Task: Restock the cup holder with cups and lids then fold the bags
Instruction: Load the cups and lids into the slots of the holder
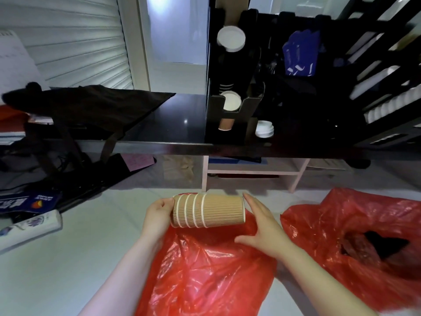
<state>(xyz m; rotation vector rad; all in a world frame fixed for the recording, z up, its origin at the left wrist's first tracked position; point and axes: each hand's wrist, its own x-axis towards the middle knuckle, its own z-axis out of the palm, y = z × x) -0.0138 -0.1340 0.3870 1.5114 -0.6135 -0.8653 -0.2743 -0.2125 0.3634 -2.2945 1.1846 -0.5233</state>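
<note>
A stack of several brown ribbed paper cups (208, 210) lies sideways between my hands, above a red plastic bag (205, 267). My left hand (158, 214) grips the rim end of the stack. My right hand (262, 220) has straight fingers pressed against the stack's bottom end. A second red plastic bag (355, 233) lies crumpled to the right, with something dark inside. The black cup holder (230, 92) stands on the dark counter, showing white lids (231, 38), a brown cup (226, 124) at its lower opening and more white lids (264, 128) beside it.
A dark cloth bag (91, 106) lies on the black counter (164, 131) at the left. A white bottle (34, 224) and a blue packet (29, 199) sit at the left on the pale surface. Shelves with white items (391, 103) stand at the right.
</note>
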